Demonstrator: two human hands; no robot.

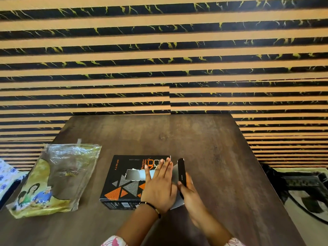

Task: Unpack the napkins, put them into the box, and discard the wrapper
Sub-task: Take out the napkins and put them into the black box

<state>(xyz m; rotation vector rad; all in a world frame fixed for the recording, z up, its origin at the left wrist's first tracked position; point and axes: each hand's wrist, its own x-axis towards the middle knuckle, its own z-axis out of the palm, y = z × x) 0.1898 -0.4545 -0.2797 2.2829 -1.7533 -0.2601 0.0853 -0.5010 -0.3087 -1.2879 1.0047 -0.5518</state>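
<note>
A black box with orange and grey triangles lies on the brown table, with a ragged opening cut in its top that shows white inside. My left hand lies flat on the box's right part, fingers straight and pointing away. My right hand holds the box's end flap at the right side, the flap standing half raised. The clear and yellow plastic wrapper lies flat on the table to the left of the box, apart from both hands.
The table stands against a striped black and tan wall. A flowered cloth shows past the left edge. A patterned cushion or rug lies off the right edge.
</note>
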